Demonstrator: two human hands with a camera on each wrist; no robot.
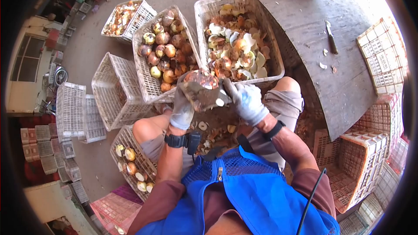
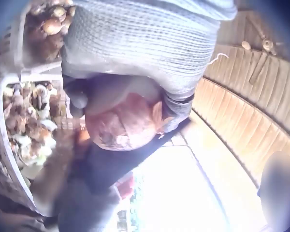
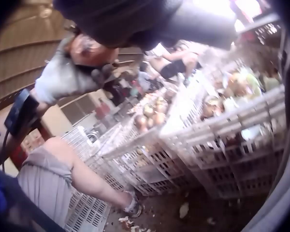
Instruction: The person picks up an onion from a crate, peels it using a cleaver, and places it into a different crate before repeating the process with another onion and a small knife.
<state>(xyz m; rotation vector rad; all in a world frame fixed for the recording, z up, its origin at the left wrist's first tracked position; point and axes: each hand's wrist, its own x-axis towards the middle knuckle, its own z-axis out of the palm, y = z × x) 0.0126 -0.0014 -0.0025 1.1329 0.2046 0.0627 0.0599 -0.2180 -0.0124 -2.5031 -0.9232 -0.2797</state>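
Left hand [image 1: 182, 104]: gloved, we are curling it round an onion [image 1: 201, 77].
Right hand [image 1: 249, 102]: gloved, we are gripping a dark, knife-like tool [image 1: 199, 96] in bent fingers.
Onion: we are holding it in front of us, between both hands; whether the tool is touching it, we cannot tell.
Crates: ahead of us, whole bulbs [image 1: 163, 50] are filling one, peelings [image 1: 248, 42] another.
Tabletop [image 1: 344, 95]: at our right, a small knife [image 1: 332, 41] is lying near scraps [image 1: 322, 65].

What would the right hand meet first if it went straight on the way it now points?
Most likely the onion held in the left hand: in the head view it lies just ahead of the right hand, though depth is unclear.
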